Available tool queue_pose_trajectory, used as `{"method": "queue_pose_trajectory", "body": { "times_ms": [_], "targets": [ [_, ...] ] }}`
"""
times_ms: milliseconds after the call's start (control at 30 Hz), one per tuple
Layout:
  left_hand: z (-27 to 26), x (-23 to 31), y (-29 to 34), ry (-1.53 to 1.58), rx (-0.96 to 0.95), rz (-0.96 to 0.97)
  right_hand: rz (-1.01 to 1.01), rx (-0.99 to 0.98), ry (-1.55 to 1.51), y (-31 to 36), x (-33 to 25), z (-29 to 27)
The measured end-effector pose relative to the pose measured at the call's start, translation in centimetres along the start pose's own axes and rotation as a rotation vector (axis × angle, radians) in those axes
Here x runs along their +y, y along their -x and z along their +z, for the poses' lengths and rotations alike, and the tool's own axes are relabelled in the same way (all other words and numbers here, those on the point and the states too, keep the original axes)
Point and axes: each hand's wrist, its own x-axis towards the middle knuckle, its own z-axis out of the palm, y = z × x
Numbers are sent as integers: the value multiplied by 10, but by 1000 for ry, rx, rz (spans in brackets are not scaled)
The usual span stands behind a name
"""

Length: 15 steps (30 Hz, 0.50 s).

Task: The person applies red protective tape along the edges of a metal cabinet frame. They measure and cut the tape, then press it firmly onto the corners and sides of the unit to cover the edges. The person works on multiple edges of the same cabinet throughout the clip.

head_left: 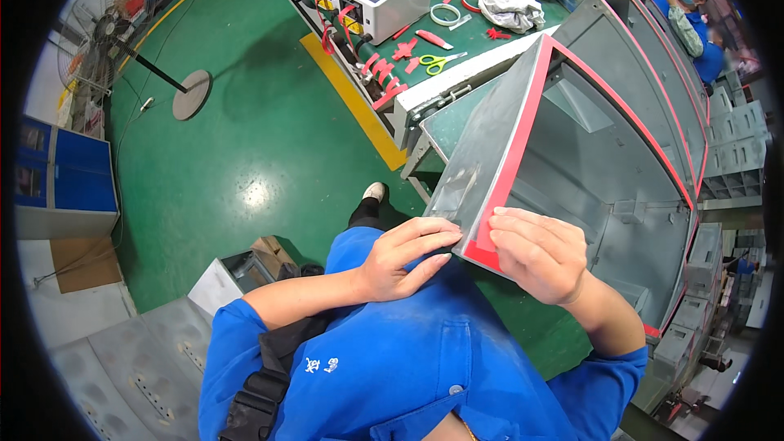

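Observation:
A grey sheet-metal box [482, 159] lies in front of me with its open side facing right. Red tape [523, 126] runs along the rim of that opening. My left hand [412, 258] rests near the box's near corner, fingers stretched out and thumb apart, fingertips by the outer wall. My right hand [543, 255] is bent over the taped rim at the same corner. Its fingers are drawn together on the red tape; the thumb is mostly hidden behind them.
More red-edged metal boxes [629, 41] stand behind this one. Tape dispensers [388, 0], green scissors [441, 61], a red utility knife [433, 38] and tape rolls [445, 15] lie on the green bench. A standing fan [106, 28] is at far left. Co-workers [686, 8] sit far right.

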Motion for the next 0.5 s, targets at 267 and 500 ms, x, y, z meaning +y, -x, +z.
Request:
{"method": "queue_pose_trajectory", "body": {
  "times_ms": [267,500],
  "targets": [
    [0,1,1,2,-4,-9,-59,-78,60,-1,1,-4],
    [0,0,3,10,-3,-7,-108,-104,91,-3,0,-6]
  ]
}}
